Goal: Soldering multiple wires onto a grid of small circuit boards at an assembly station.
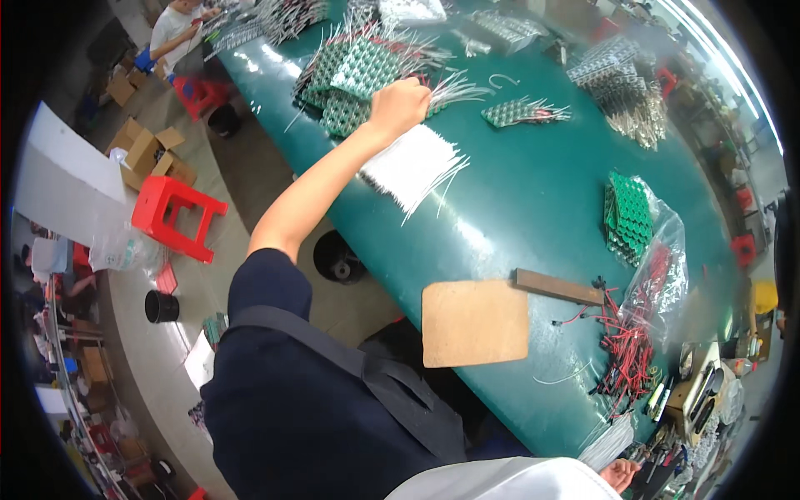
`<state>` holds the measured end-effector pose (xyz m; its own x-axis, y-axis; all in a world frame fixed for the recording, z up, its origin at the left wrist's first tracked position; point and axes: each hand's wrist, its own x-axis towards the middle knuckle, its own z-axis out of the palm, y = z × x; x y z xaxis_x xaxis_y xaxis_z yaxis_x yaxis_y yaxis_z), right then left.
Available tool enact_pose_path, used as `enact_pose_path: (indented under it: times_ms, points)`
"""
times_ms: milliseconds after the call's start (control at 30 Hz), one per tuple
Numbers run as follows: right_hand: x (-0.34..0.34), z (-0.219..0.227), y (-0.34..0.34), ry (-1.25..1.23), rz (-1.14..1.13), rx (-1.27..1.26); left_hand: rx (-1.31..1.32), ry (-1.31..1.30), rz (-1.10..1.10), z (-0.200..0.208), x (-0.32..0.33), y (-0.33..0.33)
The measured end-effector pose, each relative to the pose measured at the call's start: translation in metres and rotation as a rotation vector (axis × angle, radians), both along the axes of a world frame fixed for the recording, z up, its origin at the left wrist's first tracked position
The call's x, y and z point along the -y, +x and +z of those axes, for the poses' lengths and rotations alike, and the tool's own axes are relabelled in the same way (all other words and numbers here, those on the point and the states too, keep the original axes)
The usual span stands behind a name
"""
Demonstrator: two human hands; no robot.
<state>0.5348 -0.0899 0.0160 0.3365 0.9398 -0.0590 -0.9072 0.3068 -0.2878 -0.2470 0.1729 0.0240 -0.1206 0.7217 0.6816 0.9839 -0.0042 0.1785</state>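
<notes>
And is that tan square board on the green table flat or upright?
Flat: the tan square board lies broad face up, a corner jutting off the green table.

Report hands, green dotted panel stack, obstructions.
Left hand at green dotted panel stack, grip unclear. Right hand by thin white strand bundle. Possibly in the way: flat white strand pile nearby.

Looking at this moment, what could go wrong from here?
The tan rectangular board appears to jut past the edge of the glossy green tabletop, so a bump might knock it off. The left hand is at the stacked green studded panels among thin pale wires; pulling there could snag wires or shift the stack. The tangled red wires might catch together if lifted.
</notes>
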Motion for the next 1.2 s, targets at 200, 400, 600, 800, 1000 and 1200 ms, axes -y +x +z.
enact_pose_path:
  times_ms: [200,400,600,800,1000,1200]
  points:
    - [-0.006,0.093,-0.129,0.029,0.28,0.697,-0.064,-0.61,0.255,-0.027,-0.068,-0.017]
    - [-0.026,0.111,-0.193,-0.294,0.259,1.107,0.382,-0.451,0.151,0.035,-0.061,-0.014]
    - [-0.06,0.093,-0.231,-0.172,0.344,1.24,0.623,-0.01,-0.2,0.118,-0.066,0.059]
    - [-0.083,0.082,-0.281,-0.19,0.655,1.301,0.141,-0.371,-0.289,0.018,-0.165,0.073]
    - [-0.083,0.078,-0.299,-0.206,0.781,1.541,0.213,-0.387,-0.396,0.091,-0.02,0.032]
    - [-0.139,0.068,-0.334,0.154,0.81,1.749,0.214,-0.525,-0.296,0.069,0.032,-0.013]
